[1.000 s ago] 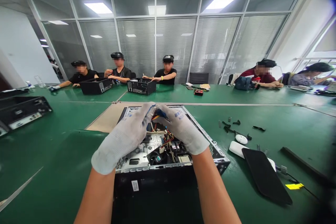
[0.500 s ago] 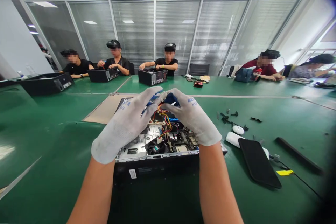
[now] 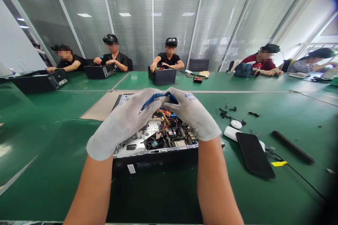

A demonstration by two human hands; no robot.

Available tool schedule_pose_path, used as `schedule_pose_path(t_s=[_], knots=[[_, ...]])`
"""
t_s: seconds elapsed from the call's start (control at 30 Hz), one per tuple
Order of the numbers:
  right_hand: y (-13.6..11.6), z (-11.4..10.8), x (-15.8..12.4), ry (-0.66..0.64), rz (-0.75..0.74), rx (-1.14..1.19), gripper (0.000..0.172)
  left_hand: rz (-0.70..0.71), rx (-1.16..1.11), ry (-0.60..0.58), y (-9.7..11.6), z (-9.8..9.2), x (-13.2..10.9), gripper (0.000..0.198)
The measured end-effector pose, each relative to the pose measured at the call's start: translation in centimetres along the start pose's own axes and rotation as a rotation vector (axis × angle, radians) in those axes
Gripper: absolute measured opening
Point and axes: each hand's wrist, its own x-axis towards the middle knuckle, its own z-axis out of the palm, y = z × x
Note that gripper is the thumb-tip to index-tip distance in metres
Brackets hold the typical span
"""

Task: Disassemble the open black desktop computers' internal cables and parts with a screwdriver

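Both hands wear grey-white gloves with blue palms and meet over an open black computer case (image 3: 155, 161). A small pale connector (image 3: 165, 99) is pinched between the fingertips of my left hand (image 3: 134, 112) and my right hand (image 3: 188, 110). Red, yellow and orange wires (image 3: 165, 119) run below the fingers into the case. Inside, a black fan (image 3: 154, 143) sits at the front beside a silver metal plate (image 3: 148, 133) and the circuit board. A thin metallic tip (image 3: 140, 111) shows by my left thumb; the rest of it is hidden.
A black phone-shaped slab (image 3: 255, 154) rests over a white device (image 3: 232, 133) on the right. Near them lie a black strip (image 3: 293, 146), a yellow tag (image 3: 279, 164) and small black pieces (image 3: 224, 113). Across the green table (image 3: 66, 140), several people sit, some with black cases (image 3: 162, 76).
My fingers have drawn closer around the connector, which is now more level and more hidden. The view has shifted slightly. Across the table, the middle person's case has turned.
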Motion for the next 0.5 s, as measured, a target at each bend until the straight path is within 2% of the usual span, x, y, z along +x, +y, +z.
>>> schedule_pose_path(t_s=[0.07, 0.17, 0.27, 0.37, 0.5], knots=[[-0.5, 0.2, 0.0, -0.052, -0.039, 0.041, 0.021, -0.027, -0.024, 0.044, 0.2, -0.2, 0.3, 0.038], [-0.8, 0.2, -0.2, -0.222, -0.163, 0.117, 0.034, -0.087, -0.054, 0.127, 0.1, -0.2, 0.4, 0.034], [-0.1, 0.1, -0.4, -0.319, -0.205, 0.071, 0.033, -0.137, -0.076, 0.152, -0.2, -0.1, 0.3, 0.034], [1.8, 0.7, -0.4, -0.324, -0.137, -0.079, 0.034, -0.137, -0.088, 0.116, -0.4, -0.2, 0.0, 0.034], [4.4, 2.3, -0.1, -0.398, 0.065, -0.29, 0.028, -0.036, -0.031, 0.022, -0.8, 0.4, -0.6, 0.038]])
